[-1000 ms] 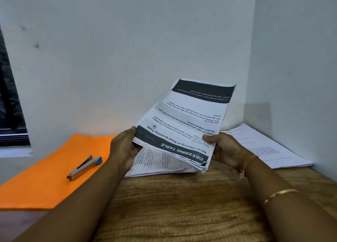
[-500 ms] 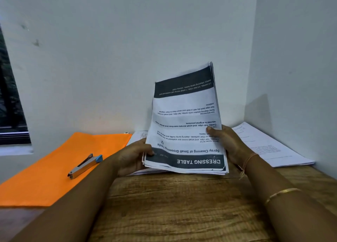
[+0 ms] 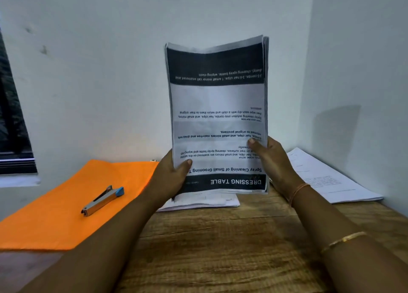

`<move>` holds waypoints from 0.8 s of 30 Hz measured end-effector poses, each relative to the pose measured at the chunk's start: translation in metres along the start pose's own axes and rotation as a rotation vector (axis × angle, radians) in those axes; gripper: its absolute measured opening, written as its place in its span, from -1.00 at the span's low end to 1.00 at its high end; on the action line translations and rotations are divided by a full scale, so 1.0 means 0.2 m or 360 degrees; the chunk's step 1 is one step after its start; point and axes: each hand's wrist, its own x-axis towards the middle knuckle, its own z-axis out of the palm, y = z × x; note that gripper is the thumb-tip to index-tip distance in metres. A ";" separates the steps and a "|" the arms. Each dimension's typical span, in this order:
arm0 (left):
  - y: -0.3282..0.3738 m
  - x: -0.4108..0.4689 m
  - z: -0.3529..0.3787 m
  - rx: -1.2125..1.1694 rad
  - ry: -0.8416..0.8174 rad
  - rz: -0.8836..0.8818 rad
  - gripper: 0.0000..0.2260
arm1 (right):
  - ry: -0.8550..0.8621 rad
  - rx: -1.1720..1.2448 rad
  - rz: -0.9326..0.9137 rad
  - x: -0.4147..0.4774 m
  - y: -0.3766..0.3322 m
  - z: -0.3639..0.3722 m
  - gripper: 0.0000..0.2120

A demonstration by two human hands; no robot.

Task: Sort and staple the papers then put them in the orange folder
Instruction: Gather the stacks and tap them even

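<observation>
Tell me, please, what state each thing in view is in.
Held stack: upright, text upside down, gripped by both hands.
Left hand: grips its lower left edge.
Right hand: grips its lower right edge.
Orange folder: closed, flat on table.
Stapler: lying on the folder.
Middle pile: flat on table.
Right pile: flat on table.

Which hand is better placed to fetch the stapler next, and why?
Probably the left hand: the stapler lies on the folder to its left; the right hand holds the papers at the opposite edge.
</observation>
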 end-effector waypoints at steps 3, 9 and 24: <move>0.02 0.00 0.00 -0.0011 0.0051 0.0042 -0.81 | 0.0052 0.0024 -0.0113 0.00 -0.01 0.00 -0.85; -0.02 0.01 -0.01 0.0000 0.0016 0.0041 -0.78 | -0.0035 0.0084 -0.0058 0.00 0.02 0.01 -0.86; -0.13 -0.01 0.01 0.0442 -0.0195 -0.0275 -0.70 | -0.0663 -0.0872 0.0461 -0.02 0.20 -0.09 -0.65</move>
